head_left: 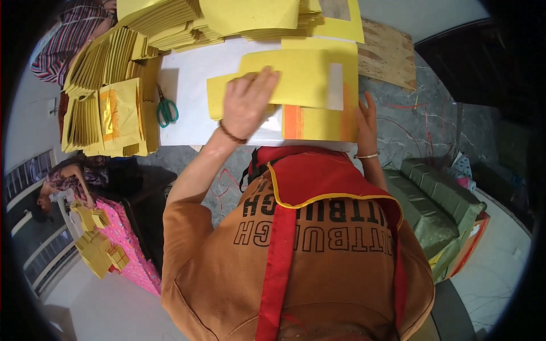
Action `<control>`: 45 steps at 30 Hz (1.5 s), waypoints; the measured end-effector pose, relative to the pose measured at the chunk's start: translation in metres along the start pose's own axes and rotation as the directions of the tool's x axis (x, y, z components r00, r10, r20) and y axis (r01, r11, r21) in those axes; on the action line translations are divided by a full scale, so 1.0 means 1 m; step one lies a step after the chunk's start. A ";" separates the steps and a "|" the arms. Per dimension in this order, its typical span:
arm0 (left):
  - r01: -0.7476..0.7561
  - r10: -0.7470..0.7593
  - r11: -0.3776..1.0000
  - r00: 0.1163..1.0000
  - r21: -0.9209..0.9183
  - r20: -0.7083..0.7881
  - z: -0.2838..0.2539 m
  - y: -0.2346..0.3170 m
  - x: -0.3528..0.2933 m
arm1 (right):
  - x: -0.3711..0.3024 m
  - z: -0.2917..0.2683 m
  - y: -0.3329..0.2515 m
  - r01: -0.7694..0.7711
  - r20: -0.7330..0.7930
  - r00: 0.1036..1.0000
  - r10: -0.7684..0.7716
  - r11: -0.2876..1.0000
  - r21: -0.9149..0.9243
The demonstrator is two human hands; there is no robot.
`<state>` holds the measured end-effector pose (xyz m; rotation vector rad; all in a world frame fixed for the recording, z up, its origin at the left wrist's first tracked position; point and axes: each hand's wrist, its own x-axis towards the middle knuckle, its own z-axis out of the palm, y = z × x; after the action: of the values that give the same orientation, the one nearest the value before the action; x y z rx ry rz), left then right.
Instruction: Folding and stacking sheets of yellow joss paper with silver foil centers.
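Wearing a brown top (341, 273) and a red apron (318, 176) edged in yellow, the person is working close against a white tabletop (190, 125). The left hand (248, 98) is pressing palm-down, its fingers stretched out and lying together, on a yellow folded piece (304, 74); it is resting flat on the paper rather than curling around it. That piece is lying near the middle of the tabletop, showing a pale strip (335, 86) toward its right end, and it is overlapping a larger yellow sheet (324, 124) marked with an orange band (293, 121). The right hand (365, 120) is standing at that sheet's right edge, fingers extended and slightly parted; I can't tell whether its thumb is catching the paper. Off to the left, green-handled scissors (166, 111) are lying on the tabletop, just beside yellow stacks (116, 57) that are lining its left and far sides. Past the right side, a wooden board (389, 54) is showing, and red strands (426, 128) are trailing over the grey floor (398, 111). Farther left, someone in a patterned top (67, 179) is bending toward yellow packets (94, 250) on a pink cloth (128, 244), while a striped garment (74, 37) is showing behind the stacks.
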<state>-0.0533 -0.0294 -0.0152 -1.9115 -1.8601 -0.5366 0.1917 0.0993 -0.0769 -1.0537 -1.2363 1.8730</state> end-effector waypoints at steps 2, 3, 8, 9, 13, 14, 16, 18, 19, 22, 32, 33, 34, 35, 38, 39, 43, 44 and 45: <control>0.049 -0.049 0.997 0.999 0.059 0.003 -0.006 -0.024 -0.028 | 0.005 -0.006 0.014 0.052 0.074 0.996 -0.046 0.995 -0.079; 0.077 -0.084 0.989 0.995 0.130 0.046 -0.004 -0.035 -0.044 | 0.006 -0.008 0.018 0.076 0.078 0.995 -0.067 0.990 -0.116; 0.142 -0.171 0.979 0.961 0.145 0.217 0.026 -0.047 -0.103 | 0.008 -0.005 0.017 0.099 0.065 0.994 -0.090 0.983 -0.152; 0.146 -0.176 0.978 0.960 0.147 0.217 0.030 -0.045 -0.109 | 0.009 -0.006 0.018 0.092 0.077 0.994 -0.081 0.984 -0.152; 0.176 -0.200 0.979 0.920 0.103 0.336 0.034 -0.041 -0.113 | 0.009 -0.006 0.015 0.055 0.086 0.995 -0.042 0.985 -0.161; 0.180 -0.205 0.978 0.902 0.103 0.380 0.031 -0.041 -0.111 | 0.009 -0.006 0.016 0.053 0.089 0.995 -0.039 0.985 -0.162; 0.186 -0.213 0.977 0.880 0.104 0.425 0.029 -0.039 -0.113 | 0.010 -0.007 0.018 0.046 0.059 0.998 -0.035 0.980 -0.191; 0.194 -0.219 0.976 0.880 0.102 0.422 0.032 -0.034 -0.121 | 0.009 -0.006 0.017 0.084 0.073 0.995 -0.071 0.979 -0.185; 0.194 -0.220 0.975 0.879 0.103 0.423 0.033 -0.034 -0.125 | 0.008 -0.005 0.016 0.123 0.085 0.990 -0.110 0.976 -0.177; 0.177 -0.236 0.969 0.863 0.170 0.447 0.037 -0.032 -0.127 | 0.005 -0.005 0.009 0.159 0.026 0.987 -0.158 0.947 -0.279; 0.168 -0.142 0.983 0.952 -0.078 0.270 0.008 -0.006 -0.055 | 0.015 -0.026 0.029 0.345 0.144 0.938 -0.314 0.832 -0.434; 0.160 -0.130 0.983 0.954 -0.090 0.270 0.003 0.010 -0.041 | 0.016 -0.026 0.031 0.340 0.131 0.940 -0.315 0.831 -0.440; 0.087 -0.022 0.960 0.971 -0.267 0.238 -0.002 0.027 -0.027 | 0.015 -0.024 0.032 0.310 0.111 0.951 -0.290 0.864 -0.397; 0.009 0.081 0.901 0.979 -0.434 0.187 -0.002 0.040 -0.018 | 0.015 -0.023 0.032 0.280 0.092 0.960 -0.265 0.893 -0.352; -0.183 0.293 0.881 0.935 -0.437 0.200 0.012 0.061 -0.008 | 0.016 -0.022 0.029 0.244 0.087 0.970 -0.228 0.923 -0.298; -0.193 0.306 0.876 0.931 -0.443 0.198 0.014 0.061 -0.007 | 0.016 -0.022 0.029 0.243 0.074 0.970 -0.232 0.923 -0.297; -0.186 0.313 0.875 0.922 -0.447 0.230 0.015 0.056 -0.002 | 0.014 -0.017 0.028 0.168 0.038 0.986 -0.164 0.973 -0.161; -0.184 0.311 0.864 0.926 -0.468 0.212 0.016 0.055 -0.002 | 0.014 -0.015 0.027 0.140 0.023 0.990 -0.138 0.984 -0.109; -0.182 0.309 0.854 0.931 -0.488 0.194 0.017 0.054 -0.001 | 0.013 -0.015 0.026 0.139 0.017 0.990 -0.138 0.985 -0.107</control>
<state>0.0008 -0.0222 -0.0313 -2.6134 -1.7002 -0.7169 0.1970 0.1077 -0.1086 -0.9896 -1.3932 1.7238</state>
